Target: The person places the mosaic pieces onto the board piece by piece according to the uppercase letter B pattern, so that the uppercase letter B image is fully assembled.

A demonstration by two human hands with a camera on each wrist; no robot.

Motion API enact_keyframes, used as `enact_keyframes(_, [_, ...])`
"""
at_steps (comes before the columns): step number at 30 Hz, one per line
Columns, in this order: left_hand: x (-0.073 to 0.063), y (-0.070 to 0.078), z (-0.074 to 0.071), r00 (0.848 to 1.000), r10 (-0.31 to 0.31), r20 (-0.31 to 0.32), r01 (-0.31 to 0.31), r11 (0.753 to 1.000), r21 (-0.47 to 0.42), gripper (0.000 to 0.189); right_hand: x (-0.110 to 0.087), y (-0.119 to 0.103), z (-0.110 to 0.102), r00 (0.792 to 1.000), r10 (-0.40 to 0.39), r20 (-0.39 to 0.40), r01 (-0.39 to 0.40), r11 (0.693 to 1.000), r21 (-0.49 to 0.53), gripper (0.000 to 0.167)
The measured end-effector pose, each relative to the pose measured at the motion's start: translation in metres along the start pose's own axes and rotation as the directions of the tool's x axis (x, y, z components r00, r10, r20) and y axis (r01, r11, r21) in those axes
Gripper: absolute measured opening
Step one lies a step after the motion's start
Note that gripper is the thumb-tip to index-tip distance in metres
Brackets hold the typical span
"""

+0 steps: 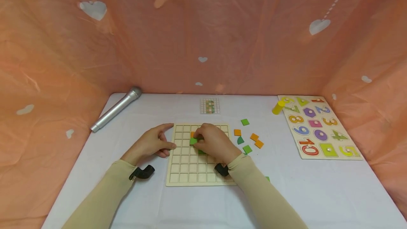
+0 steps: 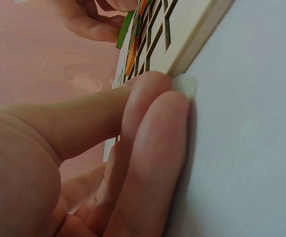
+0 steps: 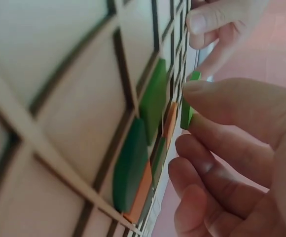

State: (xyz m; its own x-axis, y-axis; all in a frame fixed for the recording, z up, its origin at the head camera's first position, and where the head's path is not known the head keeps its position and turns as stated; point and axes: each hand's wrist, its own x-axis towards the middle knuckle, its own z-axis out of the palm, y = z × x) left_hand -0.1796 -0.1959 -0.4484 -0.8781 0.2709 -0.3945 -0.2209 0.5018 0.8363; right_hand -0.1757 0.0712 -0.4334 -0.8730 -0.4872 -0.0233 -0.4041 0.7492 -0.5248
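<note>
A wooden grid board (image 1: 183, 168) lies in the middle of the white table. Above it, my right hand (image 1: 213, 142) pinches a green square tile (image 3: 189, 106) between thumb and index finger, the tile tilted over the grid. Orange (image 3: 170, 121), green (image 3: 154, 101) and dark green (image 3: 129, 165) tiles sit in cells below that hand, partly hidden by it in the head view. At the board's left edge rests my left hand (image 1: 151, 142), its index finger stretched toward the far corner and its thumb at the rim. The other fingers bend beside the edge.
Loose orange (image 1: 237, 132) and green (image 1: 245, 122) tiles lie right of the board, with a green quarter-circle (image 1: 240, 140). A pattern card (image 1: 210, 105) lies behind it. A microphone (image 1: 117, 110) lies far left; a yellow cylinder (image 1: 278, 107) and number puzzle (image 1: 295, 117) are right.
</note>
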Motion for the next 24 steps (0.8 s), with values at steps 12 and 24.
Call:
enact_keyframes(12, [0.0, 0.0002, 0.0001, 1.0, 0.002, -0.002, -0.002, 1.0, -0.002, 0.095, 0.0, -0.0057, 0.0026, 1.0, 0.001, -0.006, -0.001, 0.999, -0.046, 0.016])
enact_keyframes(24, [0.0007, 0.0, 0.0008, 1.0, 0.003, 0.001, -0.003, 1.0, -0.004, 0.095, 0.0003, -0.0041, 0.0038, 1.0, -0.004, -0.002, 0.004, 0.998, -0.063, 0.016])
